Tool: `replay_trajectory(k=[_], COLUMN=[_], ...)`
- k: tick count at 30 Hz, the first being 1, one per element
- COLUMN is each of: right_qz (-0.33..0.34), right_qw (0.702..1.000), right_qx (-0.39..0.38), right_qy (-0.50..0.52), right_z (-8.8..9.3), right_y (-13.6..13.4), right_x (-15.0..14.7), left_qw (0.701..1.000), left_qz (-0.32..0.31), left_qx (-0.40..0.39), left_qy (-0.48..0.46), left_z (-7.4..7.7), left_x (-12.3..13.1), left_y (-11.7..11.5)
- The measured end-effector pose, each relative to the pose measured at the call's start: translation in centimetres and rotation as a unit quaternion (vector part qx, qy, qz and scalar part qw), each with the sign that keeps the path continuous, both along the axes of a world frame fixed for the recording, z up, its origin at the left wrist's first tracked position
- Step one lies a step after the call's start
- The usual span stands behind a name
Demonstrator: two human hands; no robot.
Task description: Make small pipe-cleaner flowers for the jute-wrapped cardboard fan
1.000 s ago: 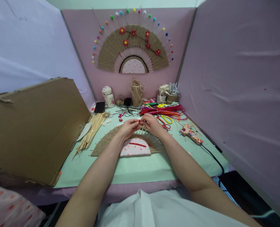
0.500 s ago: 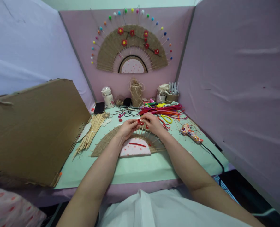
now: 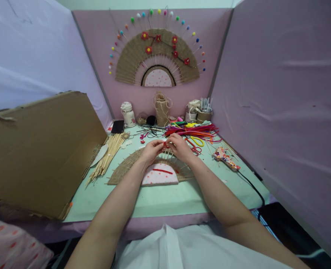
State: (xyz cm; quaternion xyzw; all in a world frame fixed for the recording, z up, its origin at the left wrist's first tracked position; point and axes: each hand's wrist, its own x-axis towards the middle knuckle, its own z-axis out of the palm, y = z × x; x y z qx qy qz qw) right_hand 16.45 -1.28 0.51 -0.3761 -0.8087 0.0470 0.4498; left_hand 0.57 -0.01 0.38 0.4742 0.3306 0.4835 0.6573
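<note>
Head view shows, at the far left, a large brown cardboard sheet point(image 3: 42, 157), which leans over the edge of the pale green counter point(image 3: 98, 205). Just beside it, a bundle of thin sticks point(image 3: 106, 160) lies slantwise. Behind the sticks there is a flat black object point(image 3: 117, 126), and to its right a white bottle point(image 3: 128, 115) stands upright. Nearer to the person, a woven fan point(image 3: 126, 168) lies flat on the counter, partly covered by the forearms. Across its dotted white centre rests a red strip point(image 3: 162, 171).

The left hand point(image 3: 153, 149) is above the upper part of this fan, its fingers bent and pinching a small red piece point(image 3: 165, 144). On the wall behind hangs another fan point(image 3: 131, 56), decorated with red flowers, and under it stands a roll of twine point(image 3: 162, 110). The right hand point(image 3: 179, 146) meets the left one at the red piece, also with bent fingertips closed on it; the exact shape of the piece is too small to tell.

Behind the right hand is a pile of red stems point(image 3: 194, 130). Beside this hand lie red scissors point(image 3: 195, 150), and farther right, a flower-patterned glue gun point(image 3: 225, 158) with a black cord point(image 3: 252, 186).
</note>
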Motion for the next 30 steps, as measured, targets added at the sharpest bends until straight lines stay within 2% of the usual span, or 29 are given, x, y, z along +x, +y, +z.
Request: replay_trajectory(k=[6, 11, 17, 22, 26, 30], right_qz=[-0.030, -0.053, -0.072, -0.081, -0.083, -0.085], right_qw=[0.999, 0.998, 0.995, 0.991, 0.988, 0.987], right_qx=[0.018, 0.025, 0.008, -0.009, -0.026, -0.045], right_qy=[-0.024, -0.004, 0.067, 0.108, 0.127, 0.131], right_z=[0.1, 0.1, -0.4, -0.7, -0.6, -0.6], right_y=[-0.4, -0.8, -1.0, -0.8, -0.8, -0.7], right_x=[-0.2, -0.7, -1.5, -1.9, -1.9, -1.9], left_qw=[1.000, 0.999, 0.996, 0.990, 0.984, 0.984], left_qz=[0.012, 0.034, 0.069, 0.103, 0.107, 0.105], left_qx=[-0.003, 0.001, 0.042, 0.099, 0.141, 0.140], left_qy=[-0.009, -0.025, -0.038, -0.010, 0.005, 0.017], left_z=[0.1, -0.3, -1.2, -1.8, -1.9, -1.9], left_x=[0.1, 0.3, 0.7, 1.0, 1.0, 0.9], left_y=[-0.1, 0.2, 0.8, 1.2, 1.3, 1.2])
